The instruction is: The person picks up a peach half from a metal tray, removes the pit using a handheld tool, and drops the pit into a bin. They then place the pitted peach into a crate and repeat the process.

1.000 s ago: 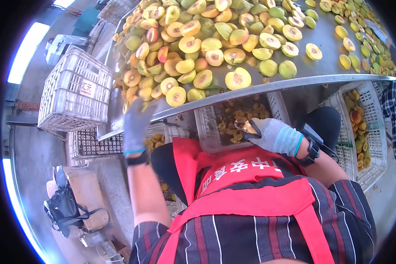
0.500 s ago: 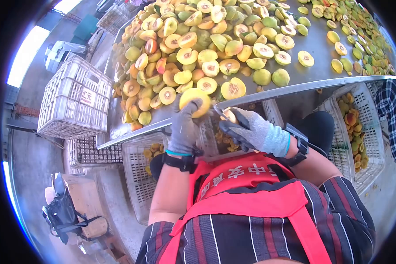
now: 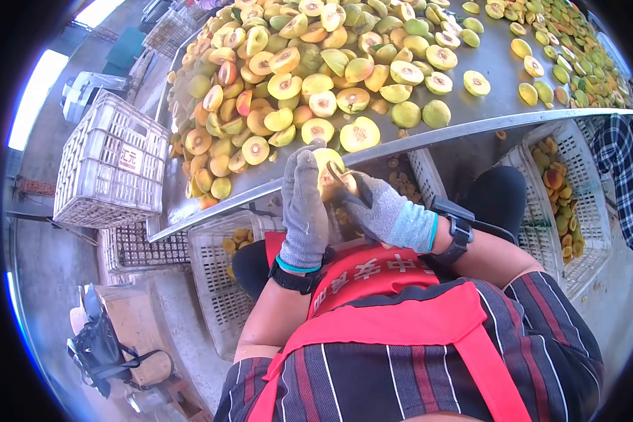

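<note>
My left hand (image 3: 305, 204), in a grey glove, is wrapped round a yellow peach half (image 3: 325, 163), its cut face turned toward my right hand. My right hand (image 3: 383, 211), gloved too, is closed round a small curved metal pitting tool (image 3: 340, 173); its grip is mostly hidden by the fingers. The tool's working end touches the cut face of the peach half. Both hands meet just in front of the table's near edge. Right behind them on the table lies another peach half (image 3: 359, 133), cut face up with the stone area showing.
A large heap of peach halves (image 3: 288, 84) covers the metal table (image 3: 464, 126), with more at the far right. A white crate (image 3: 112, 165) stands at the left. Below the edge are crates of peach pieces, left (image 3: 207, 281) and right (image 3: 594, 190). A person's checked sleeve (image 3: 615, 183) shows at right.
My left hand has turned the peach half toward the right hand. My right hand has moved left, bringing the pitting tool onto the fruit. The view has shifted slightly.
</note>
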`<state>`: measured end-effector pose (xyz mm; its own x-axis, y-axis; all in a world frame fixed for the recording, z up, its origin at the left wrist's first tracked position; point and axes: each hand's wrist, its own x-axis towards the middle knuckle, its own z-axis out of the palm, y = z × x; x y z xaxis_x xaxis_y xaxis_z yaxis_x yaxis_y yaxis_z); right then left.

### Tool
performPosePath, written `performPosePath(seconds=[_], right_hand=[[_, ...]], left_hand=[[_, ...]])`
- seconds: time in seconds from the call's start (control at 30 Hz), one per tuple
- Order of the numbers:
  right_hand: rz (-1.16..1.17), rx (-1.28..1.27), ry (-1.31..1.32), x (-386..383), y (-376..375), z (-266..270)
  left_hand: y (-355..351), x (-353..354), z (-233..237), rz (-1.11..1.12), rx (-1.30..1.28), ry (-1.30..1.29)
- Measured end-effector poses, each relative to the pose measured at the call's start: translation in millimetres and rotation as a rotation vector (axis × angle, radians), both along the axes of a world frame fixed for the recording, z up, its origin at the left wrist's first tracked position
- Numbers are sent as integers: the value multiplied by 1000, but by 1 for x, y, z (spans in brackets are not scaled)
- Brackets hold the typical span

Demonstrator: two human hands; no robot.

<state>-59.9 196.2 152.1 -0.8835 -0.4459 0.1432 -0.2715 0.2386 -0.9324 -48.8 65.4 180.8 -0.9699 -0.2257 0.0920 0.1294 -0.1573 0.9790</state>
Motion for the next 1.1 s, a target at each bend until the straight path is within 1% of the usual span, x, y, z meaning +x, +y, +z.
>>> performPosePath(seconds=[0.07,0.1,0.13,0.17,0.2,0.27,0.3,0.37,0.4,0.43,0.47,0.5,0.53,0.57,0.6,0.63,0.67,0.73,0.77,0.8,0.87,0.9,0.93,1.0,1.03,1.07,1.1], right_hand=[[147,-233,-161,-1,-3,-1],[146,-234,-161,-2,0,1],[223,21,-52,-4,6,6],[299,277,55,-4,11,9],[298,278,53,-3,12,11],[323,225,56,-1,14,15],[321,226,56,-3,15,32],[413,190,-926,-6,17,66],[411,191,-924,-5,14,53],[360,87,-436,-2,8,27],[297,-18,49,0,4,18],[292,157,100,-3,8,12],[291,155,99,-4,11,7],[315,202,51,-5,15,12],[340,250,2,-6,18,16],[384,160,-172,-7,21,20],[386,164,-174,-8,24,29],[508,157,-780,-10,27,48],[523,40,-849,-9,27,48],[525,36,-849,-9,28,42],[619,-432,-1222,-9,29,27],[600,-488,-1220,-6,31,31],[605,-481,-1220,-6,31,26],[777,-754,-1322,-6,32,15],[777,-875,-1367,-4,35,11],[773,-879,-1369,-3,37,9],[769,-941,-1390,-2,38,4]], left_hand=[[5,4,12,-24,-6,-28],[7,5,17,-49,-12,-53],[6,4,15,-49,-11,-53],[4,3,11,-77,97,-107],[2,2,7,-106,203,-161],[3,0,3,-78,216,-184],[4,-1,2,-79,200,-157],[9,-1,7,-66,178,-101],[12,-3,8,-68,179,-99],[15,-3,8,-31,134,-54],[16,-3,8,8,87,-12],[14,-2,4,7,85,-16],[10,-3,-3,-36,136,-105],[8,-5,-3,-82,187,-193],[6,-5,-2,-84,188,-195],[4,-5,1,-128,95,-251],[3,-5,3,-170,1,-307],[5,-7,-2,-166,8,-262],[7,-7,-2,-151,70,-259],[9,-8,-2,-138,130,-256],[14,-9,7,-137,166,-228],[16,-9,10,-132,211,-199],[17,-9,10,-125,214,-194],[18,-11,9,-185,685,-213],[20,-15,7,-108,717,-194],[17,-15,5,-110,716,-199],[10,-14,2,-103,731,-173]])
